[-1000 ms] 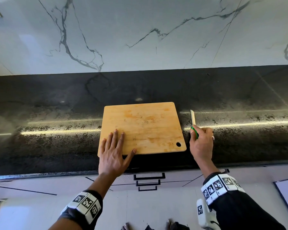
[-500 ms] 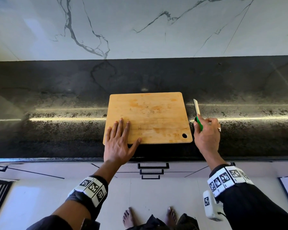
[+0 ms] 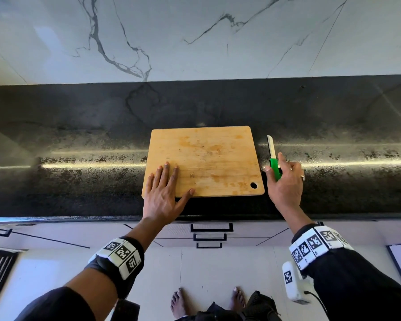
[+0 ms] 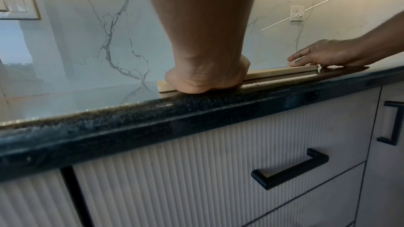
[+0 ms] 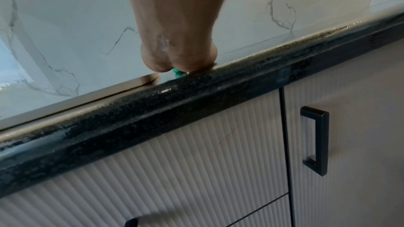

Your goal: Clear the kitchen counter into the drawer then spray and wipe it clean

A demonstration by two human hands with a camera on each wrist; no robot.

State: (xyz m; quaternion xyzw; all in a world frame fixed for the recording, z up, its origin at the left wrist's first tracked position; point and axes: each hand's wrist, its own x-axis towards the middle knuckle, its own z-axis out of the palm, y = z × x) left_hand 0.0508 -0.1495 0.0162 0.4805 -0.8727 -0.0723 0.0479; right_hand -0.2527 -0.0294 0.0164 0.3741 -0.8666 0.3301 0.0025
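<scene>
A wooden cutting board (image 3: 206,158) lies flat on the black counter (image 3: 79,158), near its front edge. My left hand (image 3: 169,184) rests flat on the board's near left corner, fingers straight and thumb spread along the near edge. Just right of the board lies a knife (image 3: 271,148) with a white blade and green handle, blade pointing to the wall. My right hand (image 3: 274,164) pinches the green handle between thumb and forefinger. In the right wrist view only the handle's end (image 5: 178,73) shows under the palm. The left wrist view shows the board's edge (image 4: 284,72).
A marble wall (image 3: 195,38) backs the counter. Below the front edge are ribbed white drawers with black handles (image 3: 211,228), all closed. A tall cupboard handle (image 5: 314,141) is to the right. My bare feet (image 3: 178,302) stand on the pale floor.
The head view has tilted down and drawn back a little. Both hands stay where they were, on the board and the knife. Slightly more of the green handle shows now.
</scene>
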